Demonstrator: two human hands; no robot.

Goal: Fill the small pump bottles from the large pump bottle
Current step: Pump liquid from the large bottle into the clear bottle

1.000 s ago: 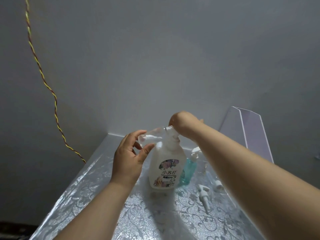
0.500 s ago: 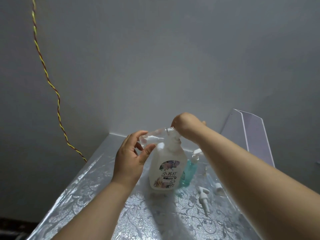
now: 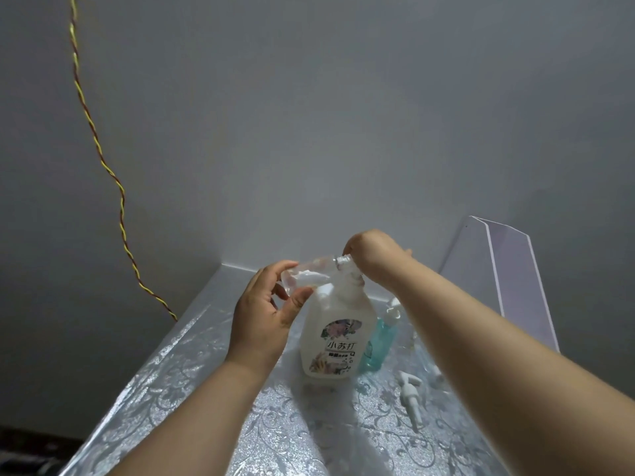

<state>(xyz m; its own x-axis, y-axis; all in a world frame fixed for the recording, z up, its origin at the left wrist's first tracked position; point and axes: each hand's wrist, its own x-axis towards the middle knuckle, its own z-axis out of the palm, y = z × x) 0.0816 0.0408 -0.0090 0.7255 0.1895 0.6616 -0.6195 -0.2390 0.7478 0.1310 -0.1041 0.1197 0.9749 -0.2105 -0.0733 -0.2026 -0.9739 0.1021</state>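
Small bottles [image 3: 307,277] [image 3: 378,342] two, large bottle [image 3: 335,341] one

Large pump bottle [image 3: 335,341] label reads "小苏打"; smaller print below too blurred to read.

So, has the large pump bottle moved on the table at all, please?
No; the large pump bottle still stands just left of the teal bottle.
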